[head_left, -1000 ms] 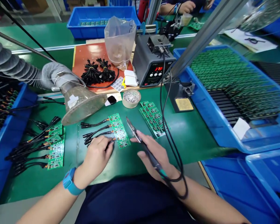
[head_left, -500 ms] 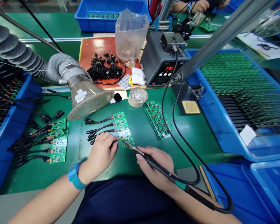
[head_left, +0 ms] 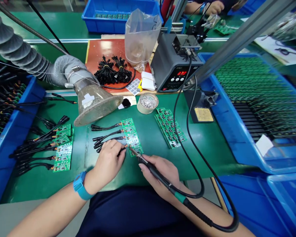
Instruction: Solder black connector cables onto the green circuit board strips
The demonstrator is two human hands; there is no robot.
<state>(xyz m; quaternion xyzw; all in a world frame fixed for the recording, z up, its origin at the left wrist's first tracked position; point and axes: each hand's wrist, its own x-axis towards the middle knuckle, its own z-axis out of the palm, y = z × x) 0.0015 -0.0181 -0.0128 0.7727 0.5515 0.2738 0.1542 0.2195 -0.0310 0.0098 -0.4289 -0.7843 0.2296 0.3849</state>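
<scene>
My right hand [head_left: 161, 171] is closed round a black soldering iron [head_left: 156, 171]. The iron's tip reaches the lower left part of a green circuit board panel [head_left: 132, 135]; whether it touches is too small to tell. Beside the panel's left edge, my left hand [head_left: 111, 156] pinches a black cable [head_left: 123, 148] whose coloured wire ends meet the board. Several black cables [head_left: 108, 126] stick out leftward from the same panel, higher up. Further left lies another panel [head_left: 63, 153] with cables on it. A stack of bare boards [head_left: 170, 128] lies to the right.
A fume extractor hood [head_left: 96, 107] hangs left of centre. Behind are a round tin [head_left: 147, 103], a soldering station [head_left: 175, 65] and a sponge holder [head_left: 203, 113]. Blue bins [head_left: 239, 148] flank the bench. The iron's cord [head_left: 199, 148] loops at right. Another person's hand [head_left: 215, 7] is far back.
My right hand and the soldering iron have shifted slightly left, and the iron stands a little steeper. My left hand keeps its hold on the cable. The whole view has moved slightly.
</scene>
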